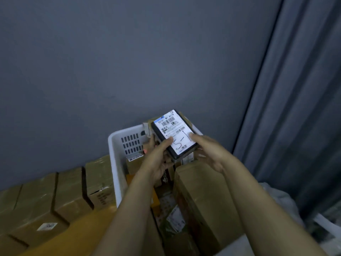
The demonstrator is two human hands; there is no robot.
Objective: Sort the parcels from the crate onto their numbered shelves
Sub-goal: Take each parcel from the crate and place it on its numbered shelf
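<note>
A small dark parcel (170,130) with a white shipping label, hand-marked "5-1", is held above the white plastic crate (115,145). My left hand (158,156) grips its lower left edge, thumb on the label. My right hand (208,150) holds its right side, thumb on the label too. Under the parcel I hold a second flat brown packet (188,122), partly hidden. The crate below holds several cardboard parcels, among them a large brown box (203,191) and a green-printed packet (175,218).
Several taped cardboard boxes (55,196) are stacked to the left of the crate. A grey wall (129,61) stands behind and a grey curtain (295,89) hangs on the right. White plastic bags (280,200) lie at the lower right. No shelves are in view.
</note>
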